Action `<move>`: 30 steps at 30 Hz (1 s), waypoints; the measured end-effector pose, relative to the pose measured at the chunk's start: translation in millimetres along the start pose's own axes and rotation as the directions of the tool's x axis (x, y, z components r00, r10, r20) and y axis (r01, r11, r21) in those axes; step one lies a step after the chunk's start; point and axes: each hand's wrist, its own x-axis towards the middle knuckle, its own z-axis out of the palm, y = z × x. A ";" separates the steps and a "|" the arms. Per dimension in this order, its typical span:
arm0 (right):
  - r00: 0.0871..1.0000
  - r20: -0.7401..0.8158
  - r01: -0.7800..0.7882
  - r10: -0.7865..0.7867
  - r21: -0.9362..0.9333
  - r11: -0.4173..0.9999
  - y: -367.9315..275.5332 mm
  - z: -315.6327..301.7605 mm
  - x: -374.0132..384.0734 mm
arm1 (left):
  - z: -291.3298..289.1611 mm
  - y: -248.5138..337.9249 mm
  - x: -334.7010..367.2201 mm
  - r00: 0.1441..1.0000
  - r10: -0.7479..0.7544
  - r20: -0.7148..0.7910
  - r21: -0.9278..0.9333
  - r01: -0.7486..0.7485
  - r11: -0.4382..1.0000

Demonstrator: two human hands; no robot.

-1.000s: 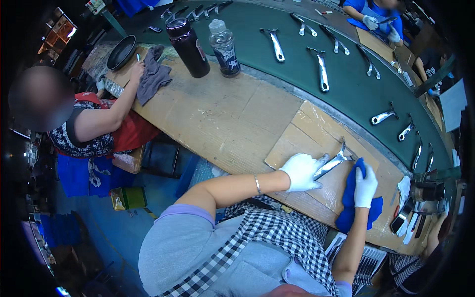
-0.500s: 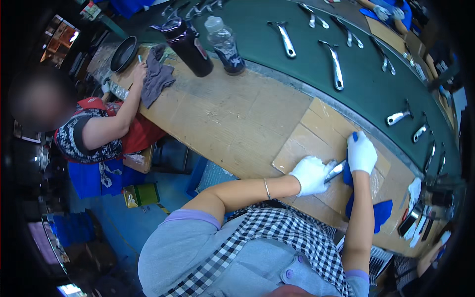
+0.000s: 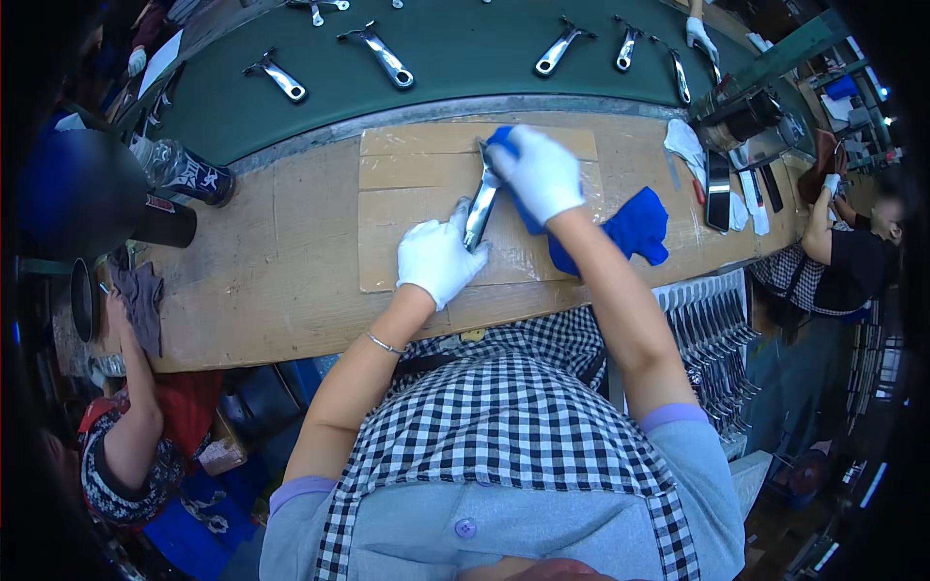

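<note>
My left hand (image 3: 438, 259), in a white glove, grips the lower end of a shiny metal crank arm (image 3: 480, 205), which stands tilted over the cardboard sheet (image 3: 397, 208). My white-gloved right hand (image 3: 544, 174) is closed on a blue cloth (image 3: 501, 138) at the forked upper end of the crank arm. Some of that cloth hangs below the palm. More blue cloth (image 3: 639, 228) lies on the table beside my right forearm; whether it joins the held piece is hidden.
Several similar crank arms (image 3: 387, 63) lie on the green belt (image 3: 465, 73) beyond the table. A phone (image 3: 717, 189) and small tools sit at right; a clear bottle (image 3: 199, 181) stands at left. A rack (image 3: 712, 349) of metal parts is below. Other people work on both sides.
The view has swung toward the right. My right hand has moved with the blue cloth to the crank arm's forked end, and the crank arm now points up and away.
</note>
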 end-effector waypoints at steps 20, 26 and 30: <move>0.975 0.082 0.222 -0.207 -0.271 0.937 19.4 -7.1 -77.5 | -18.4 11.7 13.2 0.981 -0.124 0.149 -0.054 0.133 0.990; 0.972 -0.005 0.221 -0.236 -0.335 0.916 24.6 12.8 -82.8 | -10.6 29.1 29.2 0.995 -0.079 0.066 -0.015 0.080 0.997; 0.972 -0.059 0.209 -0.227 -0.222 0.952 33.8 9.9 -82.6 | -10.9 13.6 21.5 0.939 -0.207 0.274 -0.693 0.341 0.635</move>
